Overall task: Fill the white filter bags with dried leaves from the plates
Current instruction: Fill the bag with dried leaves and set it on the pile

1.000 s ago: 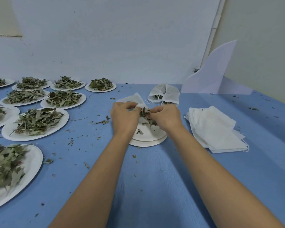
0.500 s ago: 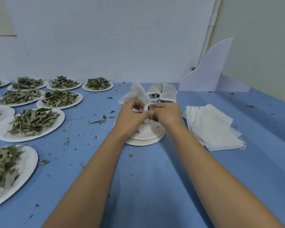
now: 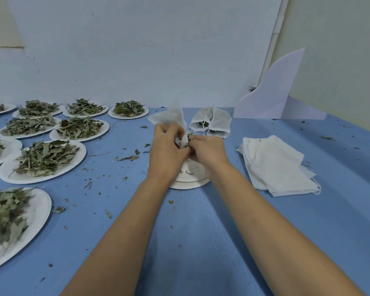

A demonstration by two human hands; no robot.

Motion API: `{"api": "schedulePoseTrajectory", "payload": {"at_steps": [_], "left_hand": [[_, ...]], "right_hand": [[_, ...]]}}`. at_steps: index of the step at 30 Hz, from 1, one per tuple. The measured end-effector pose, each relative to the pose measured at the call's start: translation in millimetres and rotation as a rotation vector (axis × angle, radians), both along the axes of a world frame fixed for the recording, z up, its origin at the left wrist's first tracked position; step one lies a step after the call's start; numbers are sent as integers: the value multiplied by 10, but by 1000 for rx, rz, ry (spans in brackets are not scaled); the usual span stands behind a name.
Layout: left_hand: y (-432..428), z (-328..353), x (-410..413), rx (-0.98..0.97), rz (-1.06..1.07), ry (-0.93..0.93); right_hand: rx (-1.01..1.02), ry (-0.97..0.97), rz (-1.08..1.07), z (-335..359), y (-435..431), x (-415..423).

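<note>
My left grip (image 3: 166,150) pinched the thin white mesh filter bag (image 3: 173,117); right grip (image 3: 209,151) pinched crumbly dried green leaves (image 3: 190,136) at its mouth (narrow). I feared spills onto the blue counter (image 3: 201,231) beneath.

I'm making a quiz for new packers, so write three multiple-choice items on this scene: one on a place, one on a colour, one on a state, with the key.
1. The stack of empty filter bags lies: A. among leaf plates B. right of the right hand C. against the wall
2. The table is: A. blue B. green C. white
3. The left hand and right hand: A. lie flat B. hold one filter bag C. lift a plate
Key: B, it sits past that hand; A, blue all round; B, both curl round it.
</note>
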State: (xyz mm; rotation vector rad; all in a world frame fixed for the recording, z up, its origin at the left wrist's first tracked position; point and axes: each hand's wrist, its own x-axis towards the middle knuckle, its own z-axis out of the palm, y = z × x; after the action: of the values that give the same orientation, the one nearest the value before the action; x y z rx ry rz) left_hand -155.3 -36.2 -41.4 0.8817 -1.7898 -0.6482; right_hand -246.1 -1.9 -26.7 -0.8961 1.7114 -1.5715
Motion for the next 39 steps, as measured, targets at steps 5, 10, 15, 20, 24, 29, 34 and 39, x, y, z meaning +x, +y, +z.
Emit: {"api": "schedulePoseTrajectory", "payload": {"at_steps": [5,10,15,20,24,29,34,39], "left_hand": [[-80,-17,52,9,56,32],[-87,1,88,87,42,98],[-143,36,154,185,10,216],[-139,35,192,305,-56,343],[-142,33,213,379,-191,377],[-107,48,211,383,-230,330],[-115,49,201,299,10,329],[-143,54,220,240,209,325]], "right_hand": [[9,-284,169,112,49,-5],[4,-426,211,188,80,-5],[-78,-497,209,212,103,-11],[-96,26,76,140,99,-29],[-112,417,-18,97,97,-71],[-103,541,-16,100,92,-73],[-117,587,-26,113,85,39],[-113,537,33,109,67,140]]}}
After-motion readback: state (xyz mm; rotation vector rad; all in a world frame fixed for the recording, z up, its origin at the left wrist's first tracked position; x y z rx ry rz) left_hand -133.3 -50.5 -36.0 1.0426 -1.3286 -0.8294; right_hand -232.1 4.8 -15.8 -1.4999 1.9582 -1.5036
